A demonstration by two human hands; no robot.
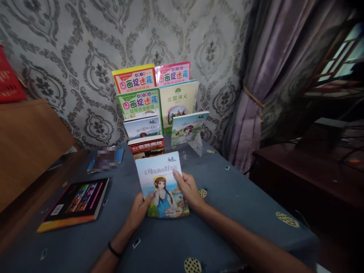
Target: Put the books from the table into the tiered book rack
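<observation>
A light blue storybook (163, 185), its cover showing a girl in a yellow hat, is held tilted between my two hands. My left hand (138, 208) grips its lower left edge, thumb on the cover. On the right edge, higher up, my right hand (190, 189) is closed with the thumb on the front. Just beyond stands a tiered clear display stand (196, 143) with upright books. Its left column includes a red-and-black book (146, 147), a pale blue book (143, 128) and a green book (139, 104). To the right are a teal-topped book (187, 129) and a cream book (179, 100).
A dark-backed book (76, 199) lies on another at the left of the cloth-covered table (236, 212). Behind it is a blue-edged book (105, 159), partly blurred. A wooden cabinet (31, 140) borders the left; a purple curtain (250, 102) hangs at the right.
</observation>
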